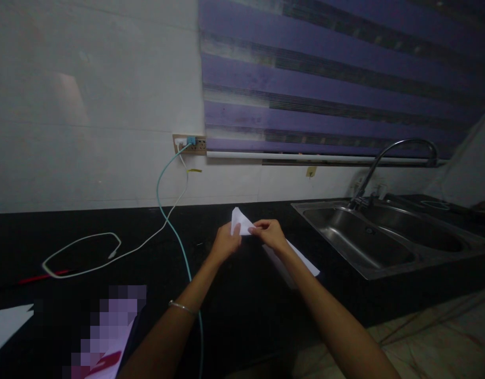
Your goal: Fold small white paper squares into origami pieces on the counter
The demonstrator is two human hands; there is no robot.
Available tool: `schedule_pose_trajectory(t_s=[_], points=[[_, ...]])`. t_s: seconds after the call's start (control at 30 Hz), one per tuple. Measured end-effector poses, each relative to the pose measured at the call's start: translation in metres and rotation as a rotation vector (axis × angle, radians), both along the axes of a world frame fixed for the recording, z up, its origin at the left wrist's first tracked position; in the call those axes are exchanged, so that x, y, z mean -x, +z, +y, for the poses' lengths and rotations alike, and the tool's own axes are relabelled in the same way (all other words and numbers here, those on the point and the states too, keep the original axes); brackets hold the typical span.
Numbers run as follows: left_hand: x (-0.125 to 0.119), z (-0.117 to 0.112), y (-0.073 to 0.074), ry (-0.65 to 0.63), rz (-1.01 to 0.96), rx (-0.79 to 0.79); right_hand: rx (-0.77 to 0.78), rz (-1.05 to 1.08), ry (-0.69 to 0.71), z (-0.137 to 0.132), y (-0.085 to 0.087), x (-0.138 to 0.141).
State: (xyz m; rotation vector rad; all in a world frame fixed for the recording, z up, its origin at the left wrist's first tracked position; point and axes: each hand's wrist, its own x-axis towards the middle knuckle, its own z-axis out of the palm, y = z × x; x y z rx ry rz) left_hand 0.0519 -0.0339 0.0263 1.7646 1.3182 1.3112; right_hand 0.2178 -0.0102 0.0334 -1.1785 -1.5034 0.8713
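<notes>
A small folded piece of white paper [241, 220], roughly triangular with its point up, is held between both hands above the dark counter [242, 305]. My left hand [225, 242] grips its lower left side, the thumb lying on the front face. At the lower right corner, my right hand [270, 232] pinches the paper between thumb and fingers. Another white sheet [303, 258] lies on the counter, partly covered by my right forearm. A thin bracelet [182, 307] circles my left wrist.
A steel double sink [345, 237] with a curved faucet [384, 152] is at the right. White [135, 250] and teal [179, 239] cables run from a wall socket [200, 145] across the counter. White paper [7, 323], a red thin object [45, 276] and a blurred-out purple item [116, 321] lie left.
</notes>
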Motion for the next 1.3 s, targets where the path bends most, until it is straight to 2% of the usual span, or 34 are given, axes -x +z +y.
schedule_pose_trajectory(t_s=[0.1,0.17,0.23,0.33,0.53,0.63,0.83,0.97,1.3], points=[[-0.002,-0.003,0.004,-0.027,-0.120,0.001,-0.054,0.078,-0.034,-0.003,0.002,0.004],[-0.003,-0.004,0.006,-0.027,-0.197,-0.019,-0.024,0.149,-0.035,-0.007,0.004,0.009],[-0.005,-0.004,0.006,-0.026,-0.256,-0.033,0.072,0.228,0.075,-0.013,0.005,0.013],[-0.007,-0.002,0.005,-0.036,-0.297,-0.042,0.082,0.318,0.228,-0.017,0.005,0.018],[-0.008,0.003,0.003,-0.002,-0.326,-0.017,0.008,0.433,0.223,-0.012,0.003,0.018],[-0.005,0.003,0.005,-0.027,-0.395,0.013,0.019,0.430,0.216,-0.010,0.005,0.014],[0.008,0.001,0.011,-0.171,-0.589,0.016,-0.062,0.366,0.234,-0.008,0.009,0.006],[0.015,0.002,0.014,-0.225,-0.575,0.001,-0.076,0.342,0.234,-0.005,0.007,0.004],[0.018,0.003,0.014,-0.199,-0.508,-0.066,-0.096,0.297,0.203,-0.007,0.011,0.002]])
